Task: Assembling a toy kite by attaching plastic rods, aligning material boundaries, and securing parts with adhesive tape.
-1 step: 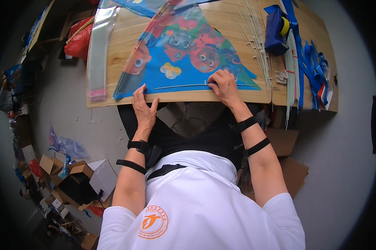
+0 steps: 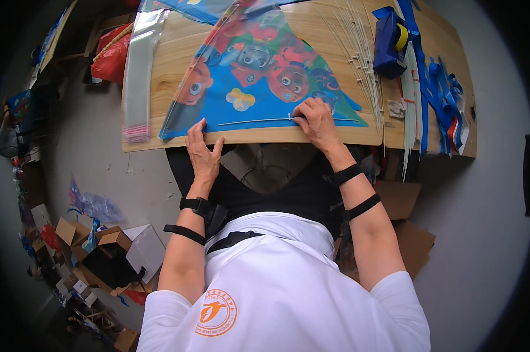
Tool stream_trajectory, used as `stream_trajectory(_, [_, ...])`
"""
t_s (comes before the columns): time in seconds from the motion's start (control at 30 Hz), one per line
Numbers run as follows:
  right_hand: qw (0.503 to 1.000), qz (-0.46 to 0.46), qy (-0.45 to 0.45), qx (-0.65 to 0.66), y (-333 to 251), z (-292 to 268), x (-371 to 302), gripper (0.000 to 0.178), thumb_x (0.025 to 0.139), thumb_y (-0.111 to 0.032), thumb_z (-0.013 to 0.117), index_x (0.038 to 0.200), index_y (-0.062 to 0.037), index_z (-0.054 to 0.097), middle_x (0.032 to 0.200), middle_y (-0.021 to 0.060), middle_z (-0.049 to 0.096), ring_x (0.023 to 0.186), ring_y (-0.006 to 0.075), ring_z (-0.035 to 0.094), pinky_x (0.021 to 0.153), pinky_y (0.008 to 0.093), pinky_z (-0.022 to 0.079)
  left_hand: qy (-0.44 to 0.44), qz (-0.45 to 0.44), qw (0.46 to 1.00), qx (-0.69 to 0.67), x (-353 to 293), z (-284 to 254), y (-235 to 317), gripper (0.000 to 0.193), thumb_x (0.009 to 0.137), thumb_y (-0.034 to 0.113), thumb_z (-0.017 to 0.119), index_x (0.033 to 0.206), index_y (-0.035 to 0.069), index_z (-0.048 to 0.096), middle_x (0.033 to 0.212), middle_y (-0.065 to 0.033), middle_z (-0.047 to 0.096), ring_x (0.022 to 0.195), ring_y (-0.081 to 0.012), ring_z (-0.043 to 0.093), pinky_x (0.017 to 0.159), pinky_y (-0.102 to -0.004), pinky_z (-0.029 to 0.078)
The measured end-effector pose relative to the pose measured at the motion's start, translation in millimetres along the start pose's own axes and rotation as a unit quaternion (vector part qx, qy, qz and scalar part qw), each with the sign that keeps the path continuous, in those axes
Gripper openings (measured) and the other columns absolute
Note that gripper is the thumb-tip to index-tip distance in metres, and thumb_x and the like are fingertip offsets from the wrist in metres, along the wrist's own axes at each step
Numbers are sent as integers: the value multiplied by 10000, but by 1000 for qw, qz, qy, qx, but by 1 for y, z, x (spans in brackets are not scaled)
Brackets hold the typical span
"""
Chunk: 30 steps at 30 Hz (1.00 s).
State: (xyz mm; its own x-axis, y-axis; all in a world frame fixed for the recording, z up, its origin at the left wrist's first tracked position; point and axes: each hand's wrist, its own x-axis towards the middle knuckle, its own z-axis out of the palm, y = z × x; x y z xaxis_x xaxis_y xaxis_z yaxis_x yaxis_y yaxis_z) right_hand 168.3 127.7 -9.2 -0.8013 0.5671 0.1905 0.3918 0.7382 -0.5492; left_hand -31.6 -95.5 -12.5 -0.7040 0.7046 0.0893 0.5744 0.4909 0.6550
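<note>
You are fitting the thin rod (image 2: 259, 121) across the kite (image 2: 247, 82): right hand (image 2: 316, 122) fingertips pinching it, left hand (image 2: 201, 148) spread flat on the kite's edge. Next probably needs steady pressing along the rod.

Clear plastic sleeve (image 2: 140, 70) table left; cardboard boxes (image 2: 109, 255) on floor.

White short-sleeved shirt (image 2: 282, 293) with an orange round emblem (image 2: 216, 312) (low on its left side); black straps (image 2: 353, 190) above it band both bare forearms.
</note>
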Motion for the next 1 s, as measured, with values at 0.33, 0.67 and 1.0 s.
stream_trajectory(0.33, [1000,-1,-3,-26,-2,2,-1,120,724,-75,720,792,-125,636,852,27,561,898,241,548,815,400,389,-6,12,999,35,0,-1,0,586,804,142,700,1323,35,450,1260,-145,481,1166,-319,460,1007,-400,388])
stream_trajectory(0.67, [1000,-3,4,-24,-2,3,-2,132,716,-79,727,792,-131,632,852,26,561,899,240,548,815,401,386,-6,8,1000,27,0,1,-1,599,788,134,706,1324,44,452,1262,-136,485,1167,-314,458,1024,-405,366])
stream_trajectory(1.0, [1000,1,-2,-30,-3,3,-2,145,703,-82,734,781,-138,624,847,18,559,896,240,544,806,401,383,-5,12,999,29,0,2,-3,603,789,138,708,1326,45,451,1262,-129,489,1164,-308,459,1023,-401,370])
